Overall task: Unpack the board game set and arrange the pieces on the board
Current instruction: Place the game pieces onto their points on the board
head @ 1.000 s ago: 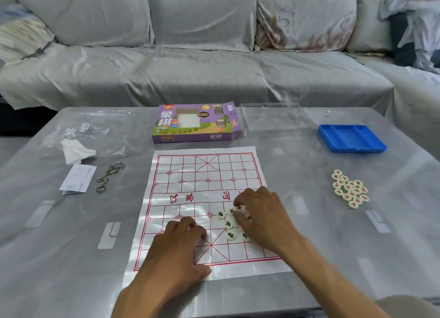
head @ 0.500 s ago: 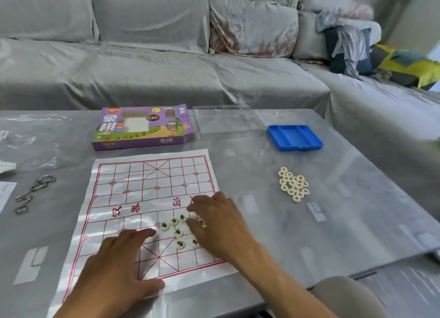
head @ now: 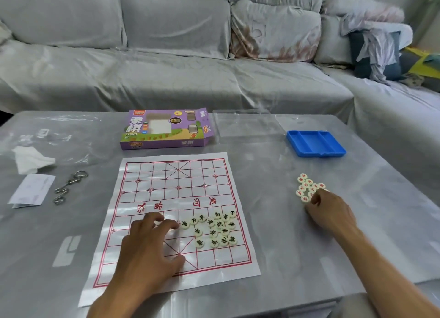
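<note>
The paper board point(head: 176, 208), white with a red grid, lay flat on the grey table point(head: 273, 222), and everything else is placed against it. On its near right part sat a loose cluster of black-marked pieces point(head: 215, 227), cream discs lying flat and close together. The left hand point(head: 148, 251) rested palm down on the board's near left part, its fingers bent with the tips pressed to the paper just left of that cluster; a pale disc seemed to sit under the fingertips, though the view was too blurred there to be sure, so I cannot tell whether it held anything.

Well to the right of the board, off the paper, lay a second cluster of red-marked pieces point(head: 307, 186) on the bare table. The right hand point(head: 329, 210) lay at that cluster's near edge, fingers curled over the closest discs and touching them; whether it pinched one is hidden by the fingers.

Beyond the board's far edge stood the purple game box point(head: 166, 129), one end flap open. To the right of the box lay a clear plastic lid point(head: 245, 124), and further right a blue tray point(head: 315, 143). Left of the board lay metal ring puzzles point(head: 69, 186), a folded paper slip point(head: 32, 190) and a crumpled white tissue point(head: 29, 159).
</note>
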`<state>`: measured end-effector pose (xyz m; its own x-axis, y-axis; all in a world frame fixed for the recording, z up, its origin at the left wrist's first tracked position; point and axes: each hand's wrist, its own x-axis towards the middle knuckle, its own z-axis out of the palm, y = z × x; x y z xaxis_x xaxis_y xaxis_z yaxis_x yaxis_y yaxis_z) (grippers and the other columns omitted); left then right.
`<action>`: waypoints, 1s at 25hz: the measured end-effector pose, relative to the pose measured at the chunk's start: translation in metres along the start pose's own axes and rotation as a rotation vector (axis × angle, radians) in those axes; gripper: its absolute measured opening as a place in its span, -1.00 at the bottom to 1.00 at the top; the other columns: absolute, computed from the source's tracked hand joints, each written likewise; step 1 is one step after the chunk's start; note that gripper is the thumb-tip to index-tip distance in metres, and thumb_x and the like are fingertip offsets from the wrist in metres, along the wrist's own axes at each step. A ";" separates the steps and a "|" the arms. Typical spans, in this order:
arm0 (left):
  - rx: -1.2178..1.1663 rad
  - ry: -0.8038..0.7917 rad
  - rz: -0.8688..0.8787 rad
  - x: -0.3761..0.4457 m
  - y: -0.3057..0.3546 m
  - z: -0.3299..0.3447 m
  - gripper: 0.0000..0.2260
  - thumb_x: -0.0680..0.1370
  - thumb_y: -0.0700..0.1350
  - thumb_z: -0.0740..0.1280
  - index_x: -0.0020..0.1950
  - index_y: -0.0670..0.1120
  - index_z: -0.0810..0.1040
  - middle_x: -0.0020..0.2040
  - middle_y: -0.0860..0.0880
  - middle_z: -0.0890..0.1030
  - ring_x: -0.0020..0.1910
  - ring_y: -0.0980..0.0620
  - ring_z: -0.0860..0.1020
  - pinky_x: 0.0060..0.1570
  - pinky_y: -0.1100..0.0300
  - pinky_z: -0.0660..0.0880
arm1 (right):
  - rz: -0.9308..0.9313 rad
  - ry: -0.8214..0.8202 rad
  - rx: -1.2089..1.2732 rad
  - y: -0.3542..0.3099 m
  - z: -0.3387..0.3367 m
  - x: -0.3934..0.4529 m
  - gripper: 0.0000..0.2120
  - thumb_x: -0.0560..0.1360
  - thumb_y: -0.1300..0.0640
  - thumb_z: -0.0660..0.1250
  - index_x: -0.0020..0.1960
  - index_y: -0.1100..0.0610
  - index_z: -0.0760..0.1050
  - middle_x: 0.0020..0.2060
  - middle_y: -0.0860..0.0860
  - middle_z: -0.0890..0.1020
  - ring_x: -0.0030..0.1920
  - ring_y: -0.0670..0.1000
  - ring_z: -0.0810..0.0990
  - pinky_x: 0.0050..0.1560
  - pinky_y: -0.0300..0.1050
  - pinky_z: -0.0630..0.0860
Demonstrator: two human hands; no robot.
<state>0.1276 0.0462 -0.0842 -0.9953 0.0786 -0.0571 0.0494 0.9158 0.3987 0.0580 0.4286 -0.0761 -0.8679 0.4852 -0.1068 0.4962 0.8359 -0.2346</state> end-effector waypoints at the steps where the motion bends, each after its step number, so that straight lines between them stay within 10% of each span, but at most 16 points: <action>1: 0.012 -0.011 0.021 -0.001 0.004 -0.002 -0.44 0.28 0.26 0.33 0.27 0.24 0.43 0.46 0.15 0.25 0.41 0.03 0.23 0.29 0.00 0.32 | -0.009 0.011 -0.005 -0.001 -0.002 0.000 -0.86 0.49 0.02 0.27 -0.21 0.04 0.45 -0.18 0.04 0.57 -0.18 0.07 0.51 -0.17 -0.05 0.48; 11: 0.013 -0.072 0.086 -0.002 -0.005 0.003 -0.43 0.37 0.26 0.21 0.38 0.25 0.31 0.48 0.28 0.17 0.47 0.12 0.12 0.37 0.05 0.20 | -0.062 -0.032 0.099 -0.031 -0.009 -0.016 -0.92 0.39 0.19 0.40 -0.15 0.04 0.55 -0.11 0.04 0.61 -0.11 0.06 0.53 -0.08 -0.08 0.48; 20: 0.029 -0.100 0.123 -0.003 -0.006 0.001 -0.41 0.38 0.29 0.27 0.39 0.23 0.28 0.45 0.31 0.15 0.44 0.15 0.12 0.32 0.10 0.20 | -0.693 0.067 0.284 -0.206 0.063 -0.062 -0.90 0.50 0.14 0.32 -0.13 0.14 0.59 -0.16 -0.06 0.59 -0.12 -0.02 0.55 -0.12 -0.14 0.44; 25: 0.042 -0.136 0.122 0.000 -0.006 -0.002 -0.41 0.33 0.31 0.22 0.35 0.24 0.29 0.43 0.31 0.16 0.41 0.12 0.15 0.26 0.09 0.22 | -0.612 0.155 0.277 -0.152 0.053 -0.041 -0.82 0.53 0.05 0.27 -0.09 0.09 0.62 -0.07 -0.09 0.61 -0.05 -0.01 0.51 -0.07 -0.11 0.45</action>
<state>0.1276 0.0396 -0.0846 -0.9614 0.2396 -0.1352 0.1748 0.9115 0.3722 0.0169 0.2683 -0.0877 -0.9660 -0.0051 0.2584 -0.1248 0.8849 -0.4488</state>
